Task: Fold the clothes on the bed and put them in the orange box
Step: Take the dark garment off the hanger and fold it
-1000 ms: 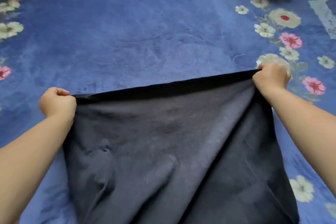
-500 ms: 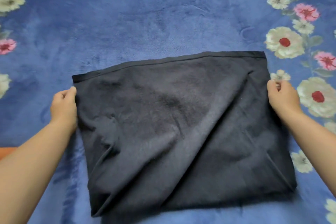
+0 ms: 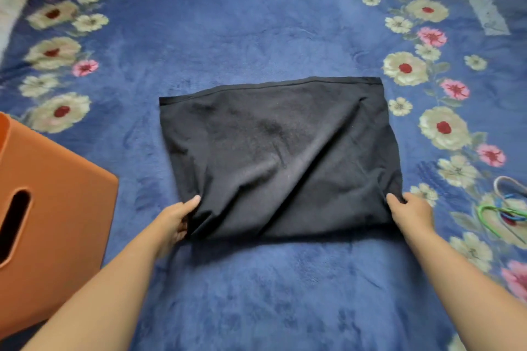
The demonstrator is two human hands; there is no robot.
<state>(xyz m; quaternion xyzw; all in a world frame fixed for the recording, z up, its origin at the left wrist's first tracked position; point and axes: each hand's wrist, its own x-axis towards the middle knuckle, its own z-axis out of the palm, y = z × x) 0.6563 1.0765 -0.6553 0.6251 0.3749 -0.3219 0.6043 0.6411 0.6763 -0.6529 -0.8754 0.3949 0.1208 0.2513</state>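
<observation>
The dark cloth point(image 3: 279, 157) lies flat on the bed point(image 3: 256, 293) straight ahead, long side running left to right; my left hand point(image 3: 175, 222) and right hand point(image 3: 410, 212) each grip a near corner; the orange box point(image 3: 57, 236) sits nearer my left

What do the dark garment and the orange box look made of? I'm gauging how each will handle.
Dark garment: soft, matte knit or fleece-like fabric, judging by its limp creases and stitched hem. Orange box: probably rigid moulded plastic, with smooth, faintly glossy walls and a cut-out handle slot.
</observation>
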